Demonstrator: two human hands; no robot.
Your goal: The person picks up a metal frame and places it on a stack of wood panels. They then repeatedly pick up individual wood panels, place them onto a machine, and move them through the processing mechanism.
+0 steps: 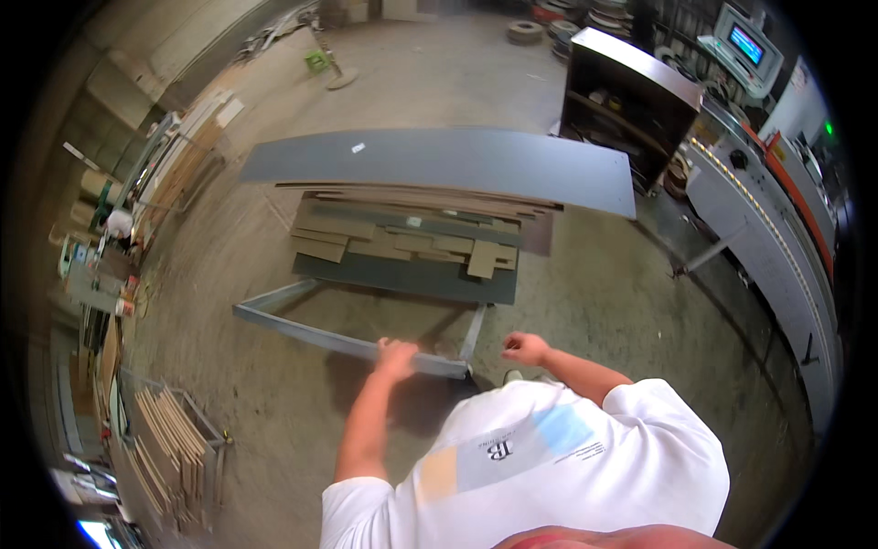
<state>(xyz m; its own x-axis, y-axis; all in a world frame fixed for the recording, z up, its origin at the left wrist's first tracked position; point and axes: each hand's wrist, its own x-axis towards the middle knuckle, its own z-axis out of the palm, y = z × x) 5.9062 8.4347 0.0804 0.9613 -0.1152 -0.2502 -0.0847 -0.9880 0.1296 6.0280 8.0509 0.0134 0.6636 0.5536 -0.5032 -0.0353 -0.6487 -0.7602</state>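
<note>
My left hand (396,359) is closed over the grey metal bar (343,342) along the near side of a cart frame. To the right of the frame, my right hand (526,348) hangs in the air with its fingers curled, and nothing shows in it. Beyond the bar, the cart carries a stack of boards, with a dark grey panel (412,276) low on its near side. Brown strips of board (366,245) in different lengths lie over that panel. A long blue-grey panel (439,163) stretches across the far side and overhangs the stack at both ends.
At the right runs a long grey machine (764,247) with a screen (745,44) at its far end. A dark open cabinet (622,110) stands beyond the long panel's right end. Several boards (178,444) lean in a rack at lower left. A workbench (187,151) stands far left.
</note>
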